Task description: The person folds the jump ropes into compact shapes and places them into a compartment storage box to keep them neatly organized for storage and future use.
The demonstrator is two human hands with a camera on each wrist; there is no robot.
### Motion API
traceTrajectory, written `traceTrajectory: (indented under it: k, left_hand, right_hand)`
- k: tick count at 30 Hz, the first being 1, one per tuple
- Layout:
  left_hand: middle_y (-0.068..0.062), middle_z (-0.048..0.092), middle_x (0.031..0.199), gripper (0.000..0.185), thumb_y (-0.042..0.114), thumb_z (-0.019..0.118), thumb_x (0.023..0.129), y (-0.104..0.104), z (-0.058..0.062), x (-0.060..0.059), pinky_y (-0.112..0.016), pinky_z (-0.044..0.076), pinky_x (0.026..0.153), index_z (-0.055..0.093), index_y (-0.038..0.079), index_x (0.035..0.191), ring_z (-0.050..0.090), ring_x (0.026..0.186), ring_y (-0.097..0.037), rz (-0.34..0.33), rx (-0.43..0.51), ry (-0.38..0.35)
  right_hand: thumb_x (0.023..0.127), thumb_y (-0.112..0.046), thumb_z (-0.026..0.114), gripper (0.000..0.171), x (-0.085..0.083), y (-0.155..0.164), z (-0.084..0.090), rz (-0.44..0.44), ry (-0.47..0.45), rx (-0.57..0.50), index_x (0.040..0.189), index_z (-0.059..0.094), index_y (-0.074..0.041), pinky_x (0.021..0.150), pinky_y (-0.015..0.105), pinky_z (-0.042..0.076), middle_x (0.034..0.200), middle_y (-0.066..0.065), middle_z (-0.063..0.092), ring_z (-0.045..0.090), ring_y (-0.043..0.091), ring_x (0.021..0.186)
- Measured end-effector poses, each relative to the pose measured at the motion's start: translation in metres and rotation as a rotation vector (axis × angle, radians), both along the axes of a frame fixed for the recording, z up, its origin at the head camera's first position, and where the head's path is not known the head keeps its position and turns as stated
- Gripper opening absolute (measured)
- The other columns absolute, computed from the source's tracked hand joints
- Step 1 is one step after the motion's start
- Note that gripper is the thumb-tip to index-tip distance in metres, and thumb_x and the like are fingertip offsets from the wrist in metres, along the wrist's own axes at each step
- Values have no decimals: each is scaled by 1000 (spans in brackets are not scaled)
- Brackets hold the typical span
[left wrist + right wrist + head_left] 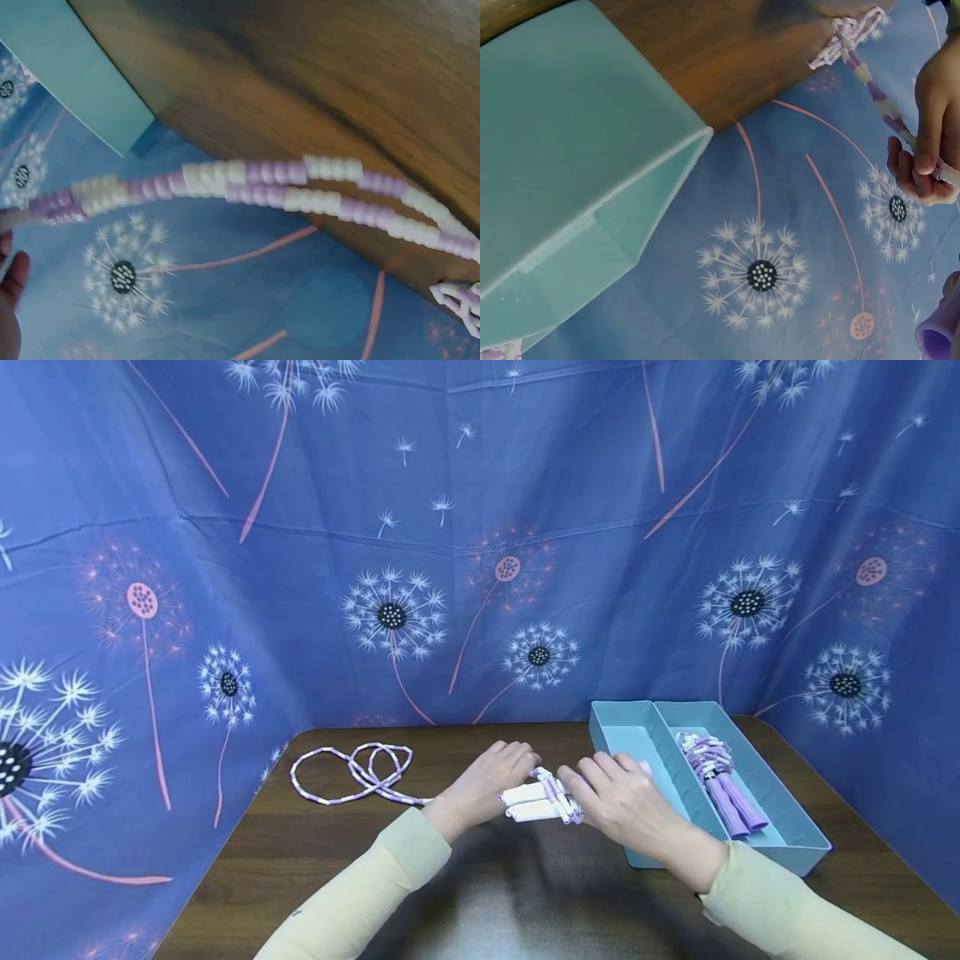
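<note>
A jump rope with purple and white beads (262,172) runs doubled from fingertips at the left edge of the left wrist view. My left hand (487,785) pinches it between thumb and fingers, as the right wrist view shows. Close by, my right hand (622,793) grips the bundled end, where beaded rope (558,797) is wound across two handles (528,802) that look white in the head view. A hollow purple handle end (936,334) shows at the right wrist view's edge. The rope's free part (330,797) lies looped on the table at the left.
A teal two-compartment tray (660,752) stands on the right of the wooden table (262,852). Its right compartment holds another bundled beaded rope (705,753) with purple handles (735,806). A blue dandelion-print curtain (450,485) hangs behind the table.
</note>
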State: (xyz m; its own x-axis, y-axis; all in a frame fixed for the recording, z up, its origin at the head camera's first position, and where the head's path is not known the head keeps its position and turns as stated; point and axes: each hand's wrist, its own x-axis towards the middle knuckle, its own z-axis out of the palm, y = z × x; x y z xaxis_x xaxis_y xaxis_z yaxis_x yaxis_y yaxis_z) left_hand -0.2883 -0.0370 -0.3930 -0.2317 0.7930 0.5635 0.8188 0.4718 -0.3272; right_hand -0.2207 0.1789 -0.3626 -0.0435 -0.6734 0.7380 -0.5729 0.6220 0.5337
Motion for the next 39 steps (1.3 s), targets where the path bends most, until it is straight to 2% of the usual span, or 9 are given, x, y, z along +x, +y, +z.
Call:
traceTrajectory:
  k: [3, 6, 9, 13, 18, 23, 27, 31, 39]
  left_hand:
    - [2, 55, 94, 10, 16, 53, 91, 4, -4, 5, -27, 42, 77, 53, 12, 101, 53, 86, -14, 78, 20, 2]
    - [1, 56, 92, 10, 18, 58, 90, 7, -6, 11, -27, 42, 74, 55, 14, 98, 54, 84, -14, 139, 30, 44]
    - [1, 59, 90, 12, 18, 63, 87, 9, -7, 16, -26, 41, 68, 58, 15, 97, 54, 81, -14, 153, 58, 63]
    - [2, 63, 89, 15, 21, 62, 90, 12, -10, 21, -26, 40, 64, 61, 16, 104, 54, 76, -11, 181, 68, 82]
    - [0, 62, 90, 24, 20, 55, 94, 12, -11, 31, -25, 40, 62, 55, 9, 115, 57, 79, -13, 249, -9, 101]
    - [1, 59, 83, 16, 15, 44, 94, 15, -9, 43, -24, 36, 58, 52, 8, 107, 54, 74, -12, 326, -100, 177]
    - [2, 56, 79, 18, 15, 34, 96, 18, -9, 49, -24, 32, 57, 52, 12, 95, 50, 67, -12, 315, -81, 184]
    - [3, 55, 77, 24, 15, 29, 98, 20, -8, 53, -25, 32, 57, 52, 12, 92, 48, 65, -12, 298, -57, 198]
    - [2, 51, 72, 18, 18, 35, 96, 22, -7, 60, -25, 32, 57, 50, 13, 87, 48, 63, -14, 285, -56, 163]
  right_hand:
    - [90, -15, 41, 24, -3, -1, 6, -14, 18, -41, 95, 60, -2, 49, 36, 36, 74, 9, 55, 50, 26, 61]
    - [94, -19, 43, 25, -6, 0, 12, -35, 40, -74, 95, 60, -1, 47, 37, 36, 74, 11, 56, 49, 27, 59]
    - [95, -18, 42, 25, -9, 2, 15, -59, 46, -84, 96, 61, 0, 47, 37, 34, 74, 12, 56, 49, 28, 59]
    - [94, -11, 39, 24, -12, 4, 15, -92, 35, -76, 97, 60, 0, 46, 37, 32, 74, 13, 55, 48, 29, 59]
    - [91, -11, 39, 25, -16, 5, 11, -130, 24, -80, 99, 60, 0, 46, 38, 33, 74, 13, 55, 48, 29, 59]
    - [92, -12, 38, 27, -20, 7, 9, -173, 9, -97, 99, 60, 0, 46, 39, 34, 73, 14, 55, 49, 30, 58]
    - [94, -10, 34, 29, -22, 8, 7, -201, -13, -97, 99, 60, 1, 45, 37, 33, 71, 13, 54, 48, 29, 56]
    - [96, -8, 31, 31, -22, 10, 5, -215, -33, -89, 98, 60, 1, 45, 36, 31, 71, 13, 53, 47, 29, 56]
    - [93, -3, 34, 27, -17, 7, 3, -257, -7, -68, 93, 61, 1, 45, 30, 24, 68, 10, 50, 43, 25, 54]
